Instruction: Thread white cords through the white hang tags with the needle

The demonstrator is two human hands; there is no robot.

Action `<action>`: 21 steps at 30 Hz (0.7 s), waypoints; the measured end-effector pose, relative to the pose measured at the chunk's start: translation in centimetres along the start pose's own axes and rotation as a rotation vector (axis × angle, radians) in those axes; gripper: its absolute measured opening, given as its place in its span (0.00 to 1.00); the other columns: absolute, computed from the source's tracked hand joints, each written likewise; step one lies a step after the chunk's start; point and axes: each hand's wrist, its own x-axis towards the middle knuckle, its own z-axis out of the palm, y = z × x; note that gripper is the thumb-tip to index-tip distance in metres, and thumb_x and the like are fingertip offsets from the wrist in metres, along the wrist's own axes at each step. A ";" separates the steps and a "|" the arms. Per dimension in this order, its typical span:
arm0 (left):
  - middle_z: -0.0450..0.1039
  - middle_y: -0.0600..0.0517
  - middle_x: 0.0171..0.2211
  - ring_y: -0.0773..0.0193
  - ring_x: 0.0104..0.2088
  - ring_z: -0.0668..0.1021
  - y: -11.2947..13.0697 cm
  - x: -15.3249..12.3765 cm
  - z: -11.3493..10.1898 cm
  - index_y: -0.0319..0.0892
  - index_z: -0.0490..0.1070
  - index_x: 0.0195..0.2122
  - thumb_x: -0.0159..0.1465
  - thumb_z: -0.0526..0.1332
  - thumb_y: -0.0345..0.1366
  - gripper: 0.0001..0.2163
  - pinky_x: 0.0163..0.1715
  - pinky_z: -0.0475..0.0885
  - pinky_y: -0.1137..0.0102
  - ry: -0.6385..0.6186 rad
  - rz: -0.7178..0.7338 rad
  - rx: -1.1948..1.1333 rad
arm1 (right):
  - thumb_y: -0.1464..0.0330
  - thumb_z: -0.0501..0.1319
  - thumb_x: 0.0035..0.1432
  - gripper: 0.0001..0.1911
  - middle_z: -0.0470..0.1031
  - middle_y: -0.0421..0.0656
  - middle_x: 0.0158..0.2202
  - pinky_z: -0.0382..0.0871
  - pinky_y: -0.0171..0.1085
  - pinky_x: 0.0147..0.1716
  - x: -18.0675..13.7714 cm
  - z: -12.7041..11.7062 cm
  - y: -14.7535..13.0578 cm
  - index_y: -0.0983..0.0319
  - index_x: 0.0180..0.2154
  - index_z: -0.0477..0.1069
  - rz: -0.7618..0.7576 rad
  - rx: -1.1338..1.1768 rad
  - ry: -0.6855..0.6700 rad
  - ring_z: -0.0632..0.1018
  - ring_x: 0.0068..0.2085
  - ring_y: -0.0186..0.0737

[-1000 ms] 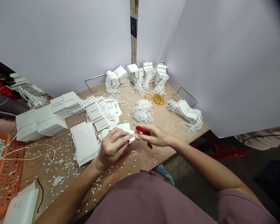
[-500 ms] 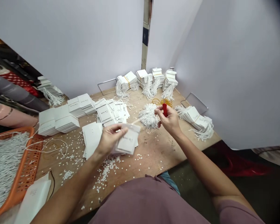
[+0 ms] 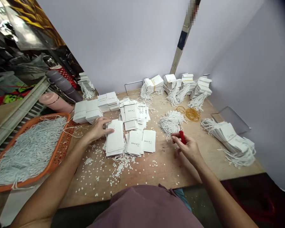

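My left hand (image 3: 97, 130) reaches over the left edge of a stack of tall white cards (image 3: 115, 141). Its thumb rests on the top card and its fingers are spread, with nothing gripped. My right hand (image 3: 188, 148) is closed around a red-handled awl (image 3: 181, 136), whose thin metal tip points up and away from me. Just beyond that tip lies a heap of white strings (image 3: 171, 122). Printed white tags (image 3: 135, 144) are piled between my hands, with more printed tags (image 3: 130, 111) spread behind them.
An orange basket (image 3: 61, 142) full of white strings stands at left, beside a pink bottle (image 3: 55, 101). Strung tag bundles (image 3: 154, 84) line the back; another bundle (image 3: 230, 136) lies right. Yellow rubber bands (image 3: 192, 114) sit near the strings. Small white paper dots (image 3: 120, 167) litter the table.
The tag that my left hand held is out of it, and that hand has moved left to the tall cards. My right hand, still holding the awl, is lower. The view has shifted left.
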 end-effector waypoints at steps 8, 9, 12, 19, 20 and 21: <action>0.71 0.46 0.47 0.47 0.51 0.72 -1.7 -2.9 1.6 0.42 0.78 0.44 0.56 0.67 0.50 0.20 0.54 0.67 0.54 0.006 0.076 0.235 | 0.55 0.65 0.58 0.17 0.75 0.43 0.26 0.66 0.33 0.15 -0.8 4.0 -0.4 0.64 0.37 0.76 -0.176 -0.106 -0.156 0.72 0.21 0.36; 0.70 0.46 0.47 0.48 0.51 0.72 -1.8 -3.0 1.7 0.42 0.77 0.45 0.57 0.66 0.49 0.19 0.54 0.67 0.55 0.019 0.093 0.244 | 0.56 0.64 0.59 0.16 0.75 0.43 0.25 0.66 0.33 0.15 -0.9 4.3 -0.4 0.64 0.37 0.76 -0.197 -0.127 -0.169 0.72 0.21 0.35; 0.69 0.45 0.48 0.49 0.50 0.73 -1.7 -3.8 1.8 0.42 0.74 0.52 0.58 0.66 0.50 0.24 0.54 0.68 0.55 0.043 0.055 0.241 | 0.58 0.63 0.61 0.14 0.75 0.43 0.25 0.65 0.34 0.17 -1.2 4.4 0.0 0.63 0.35 0.76 -0.244 -0.189 -0.178 0.73 0.21 0.37; 0.67 0.42 0.57 0.44 0.58 0.70 0.6 -8.1 2.2 0.44 0.74 0.54 0.56 0.70 0.52 0.27 0.57 0.68 0.46 -0.102 0.272 0.203 | 0.61 0.61 0.62 0.12 0.79 0.46 0.29 0.70 0.39 0.31 -1.7 3.5 0.7 0.63 0.33 0.77 -0.325 -0.337 -0.144 0.78 0.30 0.43; 0.69 0.40 0.56 0.44 0.57 0.70 1.0 -8.7 2.4 0.43 0.75 0.52 0.57 0.70 0.51 0.25 0.57 0.68 0.45 -0.114 0.323 0.209 | 0.61 0.60 0.62 0.12 0.79 0.46 0.29 0.69 0.39 0.32 -1.8 3.6 0.7 0.63 0.33 0.77 -0.320 -0.339 -0.147 0.78 0.30 0.43; 0.70 0.39 0.55 0.44 0.56 0.71 1.3 -9.1 2.6 0.42 0.76 0.51 0.58 0.69 0.49 0.23 0.56 0.69 0.46 -0.116 0.354 0.217 | 0.61 0.60 0.63 0.12 0.79 0.46 0.29 0.69 0.39 0.32 -1.9 3.8 0.7 0.63 0.33 0.77 -0.318 -0.342 -0.154 0.77 0.30 0.43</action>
